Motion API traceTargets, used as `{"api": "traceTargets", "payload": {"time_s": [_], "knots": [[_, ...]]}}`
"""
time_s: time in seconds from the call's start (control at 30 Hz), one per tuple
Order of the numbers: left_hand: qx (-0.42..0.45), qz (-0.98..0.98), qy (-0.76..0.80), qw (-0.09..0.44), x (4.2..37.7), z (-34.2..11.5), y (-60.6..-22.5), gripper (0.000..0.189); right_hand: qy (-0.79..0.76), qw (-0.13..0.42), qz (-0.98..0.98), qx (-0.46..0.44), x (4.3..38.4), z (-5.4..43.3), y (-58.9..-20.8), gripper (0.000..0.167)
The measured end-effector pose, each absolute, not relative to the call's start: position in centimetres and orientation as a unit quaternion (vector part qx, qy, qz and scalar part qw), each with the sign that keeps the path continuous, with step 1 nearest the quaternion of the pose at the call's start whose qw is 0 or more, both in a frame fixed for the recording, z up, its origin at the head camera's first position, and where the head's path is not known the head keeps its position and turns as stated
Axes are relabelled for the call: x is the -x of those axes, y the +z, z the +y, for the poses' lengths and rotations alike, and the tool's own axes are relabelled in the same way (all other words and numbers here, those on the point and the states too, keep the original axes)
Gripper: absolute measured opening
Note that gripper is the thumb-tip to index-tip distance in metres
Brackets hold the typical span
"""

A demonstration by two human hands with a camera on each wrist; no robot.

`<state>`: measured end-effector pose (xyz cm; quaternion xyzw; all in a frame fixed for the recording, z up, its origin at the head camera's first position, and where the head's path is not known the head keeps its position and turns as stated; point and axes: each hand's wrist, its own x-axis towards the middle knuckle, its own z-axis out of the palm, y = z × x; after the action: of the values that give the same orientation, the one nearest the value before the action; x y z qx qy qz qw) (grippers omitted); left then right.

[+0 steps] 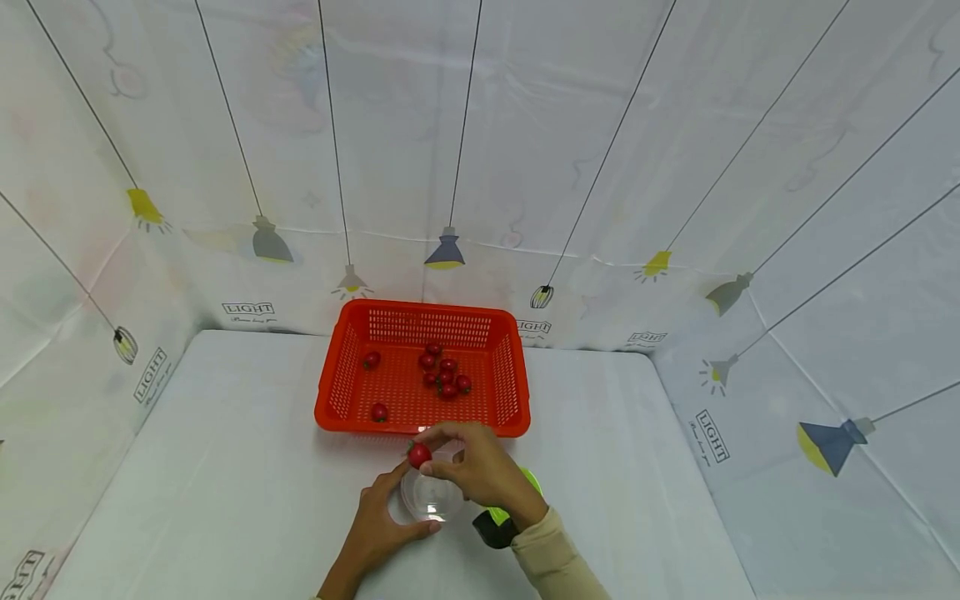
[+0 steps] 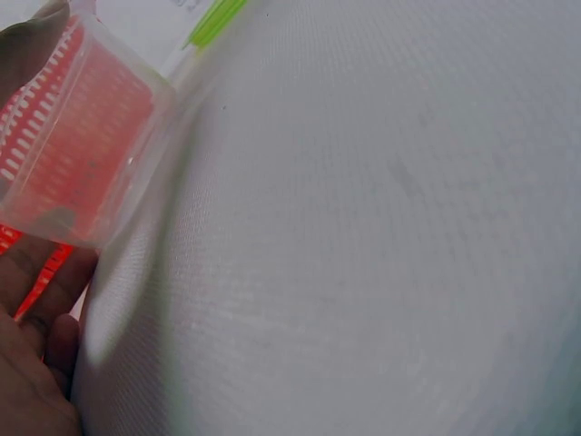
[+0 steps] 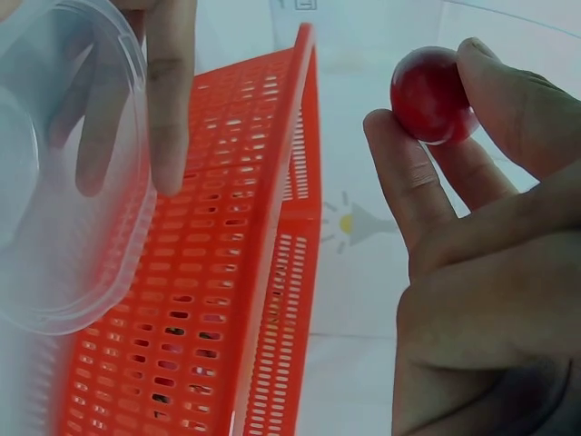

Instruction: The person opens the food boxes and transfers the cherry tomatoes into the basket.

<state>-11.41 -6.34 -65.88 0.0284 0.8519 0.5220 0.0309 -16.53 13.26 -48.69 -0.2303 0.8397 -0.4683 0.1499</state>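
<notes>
In the head view my right hand (image 1: 483,468) pinches a cherry tomato (image 1: 419,454) between thumb and fingertips, above the far rim of a clear plastic cup (image 1: 432,498). The right wrist view shows the tomato (image 3: 430,94) raised apart from the cup (image 3: 136,245). My left hand (image 1: 378,521) holds the cup around its side, thumb toward the near edge and fingers at the far left. In the left wrist view the cup (image 2: 91,136) stands on the white table. Just beyond is a red-orange plastic basket (image 1: 327,392) with several cherry tomatoes (image 1: 447,377).
A bright green round object (image 1: 531,478) lies right of the cup, partly hidden under my right forearm. Beside it a black piece (image 1: 495,530) shows at the right wrist. White printed sheeting (image 1: 390,167) walls the table (image 1: 225,467) at the back and sides.
</notes>
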Motion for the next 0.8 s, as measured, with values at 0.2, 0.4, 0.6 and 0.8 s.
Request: {"api": "traceTargets", "payload": {"time_s": [0.2, 0.4, 0.6, 0.8], "knots": [[-0.029, 0.852, 0.522, 0.027, 11.5, -6.3, -65.8, 0.104, -0.472, 0.142, 0.839, 0.231, 16.7, 13.1, -48.4, 0.031], [-0.023, 0.853, 0.521, 0.034, 11.4, -6.2, -65.7, 0.103, -0.471, 0.135, 0.842, 0.224, 16.8, 13.0, -48.4, 0.033], [-0.024, 0.852, 0.522, 0.026, 11.4, -6.1, -65.7, 0.104, -0.477, 0.127, 0.842, 0.22, 17.2, 13.0, -48.2, 0.032], [-0.029, 0.855, 0.517, 0.022, 11.5, -6.1, -65.9, 0.105, -0.497, 0.137, 0.833, 0.199, 17.9, 12.9, -47.8, 0.034]]}}
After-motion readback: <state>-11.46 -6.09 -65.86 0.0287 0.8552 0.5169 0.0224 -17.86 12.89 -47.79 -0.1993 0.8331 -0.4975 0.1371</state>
